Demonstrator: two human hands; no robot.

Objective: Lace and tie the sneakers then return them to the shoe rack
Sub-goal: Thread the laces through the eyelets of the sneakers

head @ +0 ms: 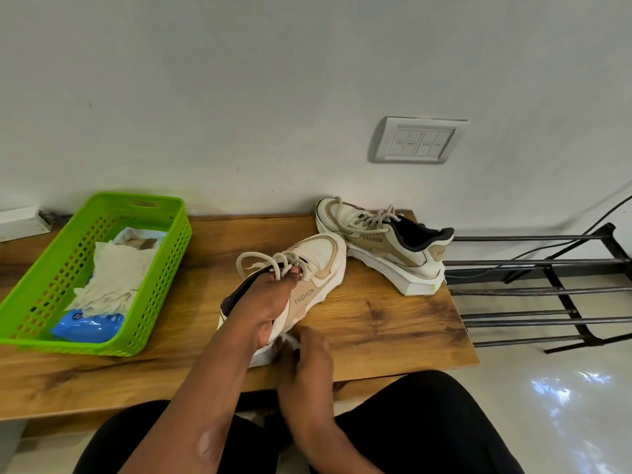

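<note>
Nearest, the right hand (307, 354) sits just below and right of the grip, against the heel end of the near sneaker (318, 265); it is blurred, so I cannot tell whether it clasps anything. The left hand (266, 302) makes the grip itself, with fingers tucked into the shoe's mouth beside the tongue and the thumb down its outer side, holding it toe-away on the surface (376, 323). The laces (260, 260) are threaded and loop loosely just above the grip (the fingers hide the knot), so I judge the tying step is about finished. Next comes the carry, which calls for a firm hold and a swing well to the right of the grip, where the shoe rack (547, 292) stands past the surface's end. The second sneaker (383, 241) lies beyond the grip to the right, laced. Far left of the grip, the green basket (164, 278) holds a pale cloth (116, 275) over a blue packet (89, 325)
</note>
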